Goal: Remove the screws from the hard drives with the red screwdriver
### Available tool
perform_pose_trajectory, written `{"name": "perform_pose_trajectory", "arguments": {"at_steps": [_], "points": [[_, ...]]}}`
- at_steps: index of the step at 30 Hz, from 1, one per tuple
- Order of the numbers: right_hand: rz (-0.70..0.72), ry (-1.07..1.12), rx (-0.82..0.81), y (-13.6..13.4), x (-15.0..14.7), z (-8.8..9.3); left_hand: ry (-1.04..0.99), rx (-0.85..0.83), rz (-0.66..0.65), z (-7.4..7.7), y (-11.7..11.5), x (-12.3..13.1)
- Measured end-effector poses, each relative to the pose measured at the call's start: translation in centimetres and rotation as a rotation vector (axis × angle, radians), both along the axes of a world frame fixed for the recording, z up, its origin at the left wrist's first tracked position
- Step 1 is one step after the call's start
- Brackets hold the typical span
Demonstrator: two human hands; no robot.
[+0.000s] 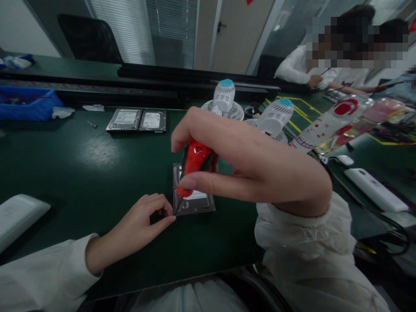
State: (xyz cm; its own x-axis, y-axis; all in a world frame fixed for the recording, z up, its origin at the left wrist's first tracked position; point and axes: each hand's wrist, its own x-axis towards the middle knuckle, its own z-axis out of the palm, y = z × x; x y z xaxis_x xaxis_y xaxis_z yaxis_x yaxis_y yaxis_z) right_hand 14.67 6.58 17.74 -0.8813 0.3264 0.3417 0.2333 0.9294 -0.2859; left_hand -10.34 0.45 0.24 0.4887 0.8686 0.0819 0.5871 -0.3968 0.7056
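Blinds [173, 26] beside a pale door [242, 37]

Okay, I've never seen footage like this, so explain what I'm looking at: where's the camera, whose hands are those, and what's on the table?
There's no machine here. The single picture comes from a camera worn on a person's head, looking forward and down at their own bare hands.

The right hand grips a red-and-black screwdriver, its thin shaft angling down to the near left corner of a hard drive. The left hand has its fingertips by that corner; whether they pinch anything is unclear.

Farther back on the green table lie two more hard drives, a blue bin and white fans. Other people sit at upper right.
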Motion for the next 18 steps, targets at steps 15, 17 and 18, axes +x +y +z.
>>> {"name": "perform_pose_trajectory", "arguments": {"at_steps": [15, 17, 18], "points": [[0.059, -0.01, -0.042, 0.79, 0.19, -0.03, -0.044, -0.009, 0.014, -0.44, -0.17, -0.09], [0.125, -0.023, -0.102, 0.63, 0.35, 0.07, -0.036, -0.003, 0.009, -0.42, -0.17, -0.12], [0.149, -0.039, -0.133, 0.54, 0.43, 0.16, -0.033, -0.002, 0.009, -0.43, -0.17, -0.15]]}}
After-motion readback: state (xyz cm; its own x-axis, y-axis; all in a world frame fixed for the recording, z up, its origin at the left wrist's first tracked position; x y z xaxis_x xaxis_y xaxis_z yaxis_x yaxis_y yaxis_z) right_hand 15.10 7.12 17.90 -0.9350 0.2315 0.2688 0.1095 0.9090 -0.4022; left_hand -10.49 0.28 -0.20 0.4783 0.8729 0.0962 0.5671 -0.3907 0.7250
